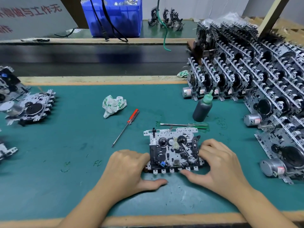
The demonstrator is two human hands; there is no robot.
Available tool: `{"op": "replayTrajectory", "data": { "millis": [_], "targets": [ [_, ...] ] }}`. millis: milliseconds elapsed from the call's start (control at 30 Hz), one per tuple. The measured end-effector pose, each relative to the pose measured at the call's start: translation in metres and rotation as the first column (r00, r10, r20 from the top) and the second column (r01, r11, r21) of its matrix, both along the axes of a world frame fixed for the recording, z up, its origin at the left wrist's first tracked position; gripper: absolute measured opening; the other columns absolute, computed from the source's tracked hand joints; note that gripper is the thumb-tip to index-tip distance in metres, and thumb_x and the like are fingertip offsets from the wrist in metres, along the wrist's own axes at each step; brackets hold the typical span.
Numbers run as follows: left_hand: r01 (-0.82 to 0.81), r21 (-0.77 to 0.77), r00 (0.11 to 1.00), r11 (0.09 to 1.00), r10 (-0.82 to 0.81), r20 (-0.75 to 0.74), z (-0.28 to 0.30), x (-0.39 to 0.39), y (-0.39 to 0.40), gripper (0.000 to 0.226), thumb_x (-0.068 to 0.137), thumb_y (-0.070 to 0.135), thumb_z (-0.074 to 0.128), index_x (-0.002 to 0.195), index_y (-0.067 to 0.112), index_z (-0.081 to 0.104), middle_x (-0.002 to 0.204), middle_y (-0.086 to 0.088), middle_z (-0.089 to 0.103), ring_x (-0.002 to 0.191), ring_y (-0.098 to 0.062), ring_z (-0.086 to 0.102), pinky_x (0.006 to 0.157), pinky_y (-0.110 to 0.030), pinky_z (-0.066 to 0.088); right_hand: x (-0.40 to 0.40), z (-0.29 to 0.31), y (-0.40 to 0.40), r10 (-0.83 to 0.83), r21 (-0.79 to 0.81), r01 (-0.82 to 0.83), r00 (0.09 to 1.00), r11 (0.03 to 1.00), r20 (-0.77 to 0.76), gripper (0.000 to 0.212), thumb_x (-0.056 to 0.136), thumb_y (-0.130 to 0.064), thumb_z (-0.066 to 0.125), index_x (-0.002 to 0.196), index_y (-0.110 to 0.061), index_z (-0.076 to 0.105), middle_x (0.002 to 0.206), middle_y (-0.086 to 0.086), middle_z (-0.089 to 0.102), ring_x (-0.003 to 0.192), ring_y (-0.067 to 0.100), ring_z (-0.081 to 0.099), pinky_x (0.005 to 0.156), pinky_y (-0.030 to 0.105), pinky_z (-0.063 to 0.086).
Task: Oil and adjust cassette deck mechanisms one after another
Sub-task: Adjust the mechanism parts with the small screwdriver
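A cassette deck mechanism (172, 149) lies flat on the green mat (82, 162) near the front edge, its metal plate and black reels facing up. My left hand (128, 170) grips its left side, fingers curled against the edge. My right hand (218, 165) grips its right side, thumb along the front edge. A dark oil bottle (202, 108) with a green nozzle stands just behind it. A green-handled screwdriver (185, 125) lies between bottle and mechanism. A red-handled screwdriver (125, 127) lies to the left.
A large stack of mechanisms (256, 89) fills the right side. Other mechanisms (32, 106) lie at the left edge. A crumpled cloth (113, 106) sits mid-mat. Behind run a black conveyor belt (92, 58) and a blue bin (115, 17) with cables.
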State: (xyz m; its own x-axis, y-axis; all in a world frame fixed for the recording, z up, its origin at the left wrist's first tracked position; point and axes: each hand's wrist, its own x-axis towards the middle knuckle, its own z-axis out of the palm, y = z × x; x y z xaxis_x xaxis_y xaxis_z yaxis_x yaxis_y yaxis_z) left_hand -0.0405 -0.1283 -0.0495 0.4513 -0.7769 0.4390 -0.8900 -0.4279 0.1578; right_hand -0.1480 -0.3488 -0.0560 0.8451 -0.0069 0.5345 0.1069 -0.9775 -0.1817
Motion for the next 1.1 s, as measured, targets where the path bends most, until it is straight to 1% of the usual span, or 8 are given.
{"op": "replayTrajectory", "data": {
  "millis": [67, 200, 333, 433, 567, 767, 1000, 1100],
  "targets": [
    [-0.016, -0.006, 1.0, 1.0, 0.016, -0.004, -0.001, -0.001, 0.0, 0.058, 0.067, 0.069, 0.057, 0.05, 0.017, 0.038, 0.04, 0.003, 0.036, 0.035, -0.018, 0.037, 0.039, -0.022, 0.029, -0.001, 0.0, -0.005, 0.058, -0.027, -0.058, 0.998, 0.998, -0.022, 0.052, 0.072, -0.057, 0.06, 0.055, -0.008, 0.051, 0.061, 0.001, 0.052, 0.063, 0.023, 0.054, 0.057, 0.032, 0.047],
    [-0.046, -0.023, 0.999, 0.999, 0.046, 0.02, -0.001, -0.001, -0.001, 0.056, 0.07, 0.065, 0.056, 0.048, 0.016, 0.038, 0.038, 0.002, 0.035, 0.033, -0.019, 0.037, 0.039, -0.02, 0.029, 0.0, -0.001, -0.007, 0.053, -0.077, -0.053, 0.999, 0.996, 0.0, 0.05, 0.075, -0.054, 0.059, 0.055, -0.009, 0.052, 0.06, 0.001, 0.053, 0.063, 0.023, 0.055, 0.064, 0.031, 0.043],
    [-0.178, -0.047, 0.984, 0.983, 0.179, 0.017, -0.001, -0.007, -0.005, 0.053, 0.072, 0.06, 0.051, 0.045, 0.015, 0.04, 0.035, 0.002, 0.036, 0.031, -0.02, 0.039, 0.041, -0.017, 0.021, -0.001, -0.001, -0.007, 0.085, 0.022, -0.084, 0.996, 0.996, -0.039, 0.052, 0.073, -0.057, 0.063, 0.056, -0.01, 0.049, 0.062, 0.0, 0.049, 0.065, 0.02, 0.049, 0.064, 0.029, 0.043],
    [-0.186, -0.041, 0.982, 0.982, 0.187, 0.014, -0.001, -0.008, -0.007, 0.053, 0.073, 0.06, 0.049, 0.046, 0.015, 0.041, 0.036, 0.002, 0.038, 0.031, -0.021, 0.041, 0.04, -0.017, 0.021, -0.002, -0.002, -0.007, 0.099, 0.053, -0.097, 0.994, 0.994, -0.046, 0.051, 0.071, -0.057, 0.064, 0.057, -0.011, 0.046, 0.063, 0.0, 0.047, 0.064, 0.021, 0.047, 0.062, 0.031, 0.04],
    [-0.14, -0.031, 0.99, 0.99, 0.139, -0.024, 0.001, -0.008, -0.006, 0.065, 0.066, 0.075, 0.048, 0.046, 0.014, 0.041, 0.037, 0.003, 0.038, 0.032, -0.019, 0.04, 0.042, -0.018, 0.021, -0.001, -0.003, -0.004, 0.052, 0.0, -0.052, 0.998, 0.999, -0.028, 0.048, 0.074, -0.054, 0.06, 0.056, -0.011, 0.046, 0.062, 0.001, 0.05, 0.063, 0.022, 0.05, 0.061, 0.029, 0.038],
    [-0.326, -0.062, 0.944, 0.943, 0.322, -0.071, -0.002, -0.017, -0.016, 0.064, 0.061, 0.075, 0.048, 0.041, 0.015, 0.039, 0.034, 0.0, 0.036, 0.03, -0.019, 0.041, 0.042, -0.017, 0.021, -0.003, 0.0, -0.005, 0.097, 0.051, -0.092, 0.992, 0.994, -0.086, 0.052, 0.07, -0.06, 0.063, 0.059, -0.014, 0.044, 0.064, -0.002, 0.045, 0.066, 0.019, 0.045, 0.061, 0.029, 0.038],
    [-0.273, -0.017, 0.957, 0.962, 0.27, -0.11, -0.001, -0.01, -0.012, 0.07, 0.055, 0.085, 0.046, 0.044, 0.016, 0.041, 0.035, 0.004, 0.04, 0.032, -0.019, 0.044, 0.039, -0.018, 0.025, -0.002, -0.001, 0.002, 0.026, 0.02, -0.026, 0.999, 0.999, -0.037, 0.048, 0.077, -0.054, 0.056, 0.056, -0.012, 0.046, 0.059, -0.001, 0.046, 0.065, 0.018, 0.041, 0.059, 0.027, 0.033],
    [-0.247, -0.019, 0.963, 0.969, 0.243, -0.121, 0.0, -0.01, -0.012, 0.072, 0.051, 0.088, 0.046, 0.043, 0.017, 0.039, 0.034, 0.004, 0.037, 0.031, -0.017, 0.041, 0.042, -0.017, 0.022, -0.002, 0.001, 0.002, 0.015, 0.012, -0.015, 0.999, 1.0, -0.04, 0.051, 0.072, -0.06, 0.057, 0.057, -0.013, 0.047, 0.061, -0.003, 0.047, 0.065, 0.017, 0.042, 0.06, 0.026, 0.032]
  ]
}}
